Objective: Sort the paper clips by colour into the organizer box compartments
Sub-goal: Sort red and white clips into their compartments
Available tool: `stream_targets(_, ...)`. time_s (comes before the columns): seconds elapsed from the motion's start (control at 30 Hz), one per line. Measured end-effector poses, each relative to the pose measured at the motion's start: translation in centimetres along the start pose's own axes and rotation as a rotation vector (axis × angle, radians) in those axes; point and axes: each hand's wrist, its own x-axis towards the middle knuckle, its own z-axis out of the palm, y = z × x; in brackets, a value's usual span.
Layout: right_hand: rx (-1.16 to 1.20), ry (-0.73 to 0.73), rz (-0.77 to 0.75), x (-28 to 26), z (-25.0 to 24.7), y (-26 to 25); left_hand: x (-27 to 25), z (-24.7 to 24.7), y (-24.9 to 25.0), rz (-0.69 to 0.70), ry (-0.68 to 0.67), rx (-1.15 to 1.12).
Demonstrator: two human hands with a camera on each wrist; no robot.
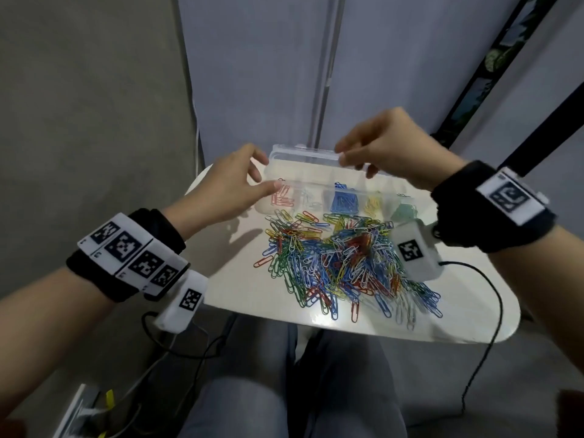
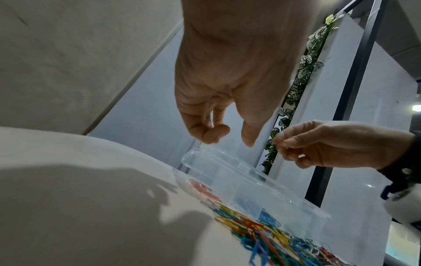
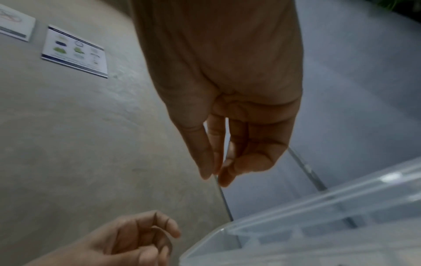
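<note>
Mixed clips (image 1: 341,263) beside open organizer (image 1: 316,172)

Your left hand (image 1: 226,184) hovers with fingers loosely curled, holding nothing. Your right hand (image 1: 384,143) is raised higher, thumb and fingertips drawn together. Both wrists wear black bands with markers.

Looks like an office or lab-type room, w/ a data-recording setup. Bare grey concrete wall (image 1: 88,99) w/ printed instruction cards (image 3: 74,52) stuck on it, pale partition panels (image 1: 259,74), black metal frame (image 2: 357,72), fake ivy (image 2: 300,75) along it. Small white table (image 1: 467,311); cables (image 1: 483,327) trailing off it.
</note>
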Motion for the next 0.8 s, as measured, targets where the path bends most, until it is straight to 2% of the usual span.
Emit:
stream_targets(0.1, -0.072, -0.028, -0.04, -1.8, -2.3, 2.2, 0.6, 0.9, 0.5, 0.032, 0.021, 0.081)
stream_targets(0.3, -0.287, -0.309, 0.067, -3.8, -3.7, 6.2, 2.3, 1.3, 1.2, -0.156, -0.051, 0.06)
stream_targets(0.53, -0.457, -0.304, 0.049, -3.9, -2.8, 8.1, 2.9, 1.8, 1.1, -0.149, -0.077, -0.07)
stream_targets(0.73, -0.633, -0.456, -0.048, -4.3, -0.7, 8.3, 3.0, 2.0, 1.1, -0.185, -0.078, -0.104)
stream_targets(0.8, -0.684, -0.467, -0.08, -4.2, -0.3, 8.4, 2.9, 2.1, 1.2, -0.187, -0.077, -0.112)
